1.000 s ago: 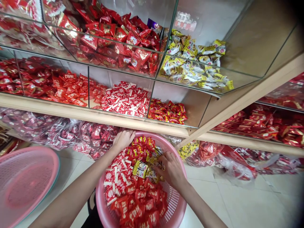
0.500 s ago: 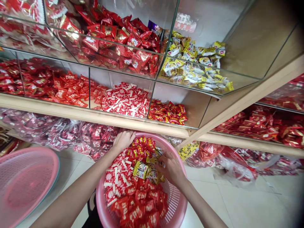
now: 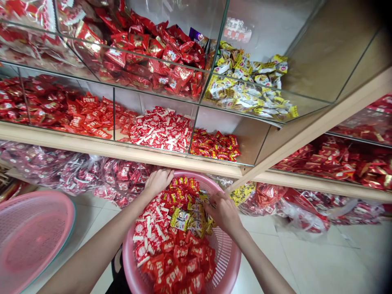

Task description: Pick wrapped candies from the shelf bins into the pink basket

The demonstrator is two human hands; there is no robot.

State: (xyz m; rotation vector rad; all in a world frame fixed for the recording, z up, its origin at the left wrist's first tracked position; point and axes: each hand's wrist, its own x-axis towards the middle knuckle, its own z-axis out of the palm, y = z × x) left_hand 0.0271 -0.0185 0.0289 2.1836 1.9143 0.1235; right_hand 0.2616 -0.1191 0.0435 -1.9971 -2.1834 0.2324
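Observation:
A pink perforated basket [image 3: 228, 261] holds small wrapped candies in separate patches: red-and-yellow packets [image 3: 183, 188] at the back, red-and-white ones [image 3: 151, 228] on the left, plain red ones [image 3: 180, 261] in front and yellow-and-white ones [image 3: 196, 218] on the right. My left hand [image 3: 159, 181] is closed over the basket's back-left rim. Over the basket's right side, beside the yellow-and-white packets, is my right hand [image 3: 223, 210] with its fingers bent together. Whatever may be between those fingers is hidden.
Glass-fronted shelf bins [image 3: 162, 128] of candies stand behind the basket, with yellow-and-white packets [image 3: 251, 87] in the upper right bin. Filled plastic bags [image 3: 122, 175] lie under the shelf's wooden edge. Another pink basket [image 3: 33, 232] is on the tiled floor at left.
My right hand has moved slightly right and up, uncovering more of the yellow-and-white packets. My left hand stays on the rim.

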